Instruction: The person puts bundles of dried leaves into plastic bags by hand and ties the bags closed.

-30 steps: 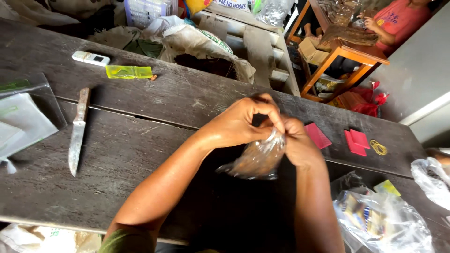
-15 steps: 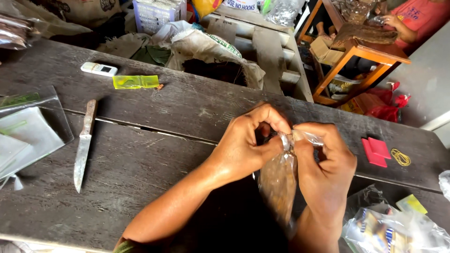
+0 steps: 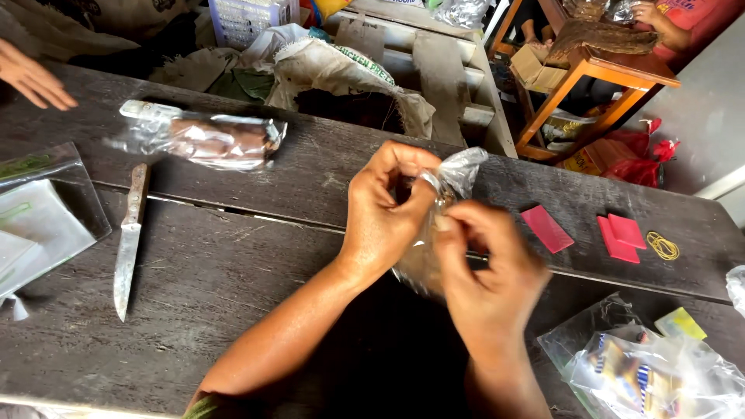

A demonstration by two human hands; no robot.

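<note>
Clear plastic crinkled between both hands at the middle of a dark wooden table (image 3: 233, 295). The left hand (image 3: 384, 209) and the right hand (image 3: 485, 271) were close together, fingers curled, each pinching the gathered neck of a small clear plastic bag (image 3: 454, 174) with brownish contents. The bag hung between the palms, just above the tabletop, its twisted top poking up past the left thumb.

To the left, a knife (image 3: 128, 244) with a wooden handle lay flat on the boards, blade pointing toward the viewer. Behind it rested a filled plastic packet (image 3: 209, 138) of brown material. At the right lay 3 red cards (image 3: 547, 229) and, beside them, a yellow rubber band (image 3: 662, 246). Another person's hand (image 3: 31, 76) reached in at the far left edge, fingers spread, well apart from the bag.
</note>
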